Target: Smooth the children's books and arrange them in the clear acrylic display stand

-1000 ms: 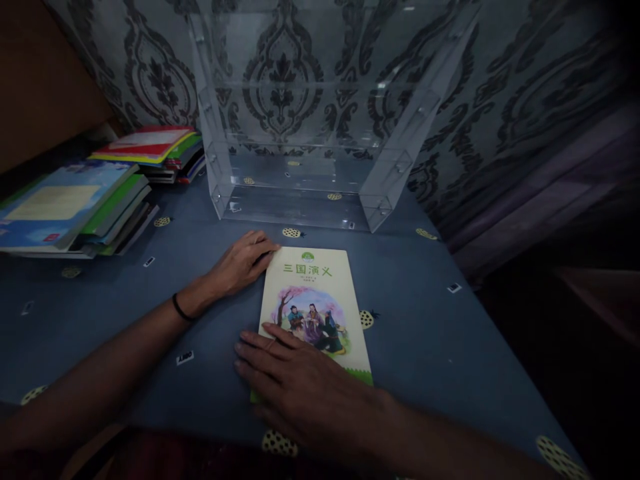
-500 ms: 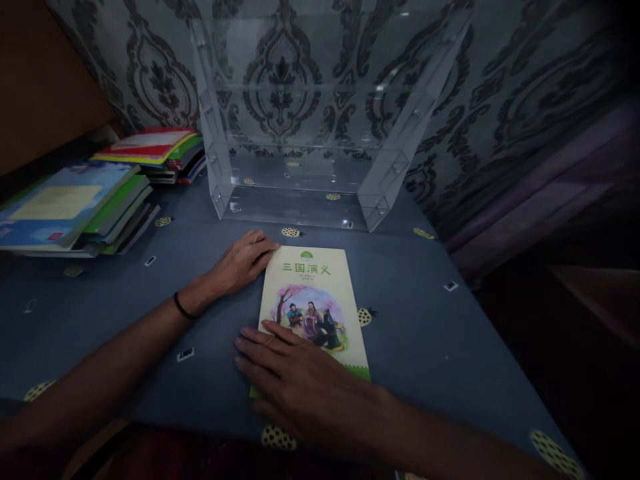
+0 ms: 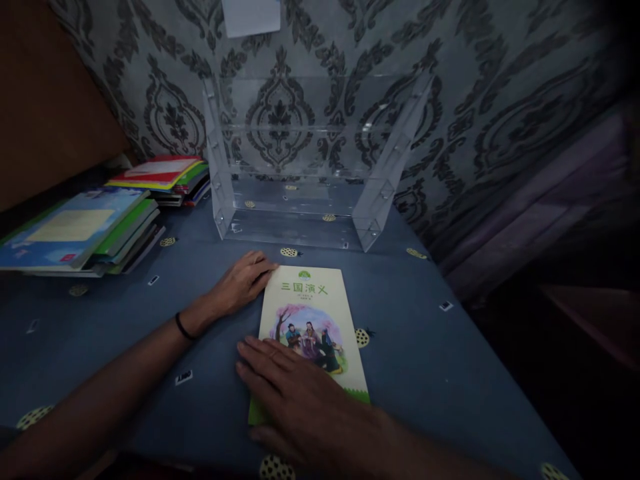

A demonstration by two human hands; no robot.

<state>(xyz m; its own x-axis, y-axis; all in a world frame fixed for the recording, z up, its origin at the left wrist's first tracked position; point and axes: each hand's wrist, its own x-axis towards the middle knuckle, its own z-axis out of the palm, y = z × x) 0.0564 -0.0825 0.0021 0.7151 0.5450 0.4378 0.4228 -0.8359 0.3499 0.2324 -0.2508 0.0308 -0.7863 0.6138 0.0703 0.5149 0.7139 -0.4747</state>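
A pale storybook [image 3: 320, 293] with a green title and a painted scene of three seated figures lies closed and face up in front of me. My left hand [image 3: 245, 283], with a black band at the wrist, has its fingers bent and drawn together at the upper left corner of the book. The fingertips' exact hold is partly hidden. Flat across the lower left part of the cover rests my right hand [image 3: 300, 393], fingers stretched out past the left edge. It covers the bottom of the picture and part of the green lower border.
Behind the book stands a clear acrylic rack [image 3: 295, 230] with several tiers, against patterned wallpaper. Two stacks of books, a nearer one [image 3: 75, 223] and a farther one [image 3: 160, 175], lie at the left. The blue tablecloth [image 3: 425, 360] ends at a slanting right edge.
The camera has tilted up, so the rack, books and hands appear lower and a white sheet shows on the wall. Both hands keep their places on the book.
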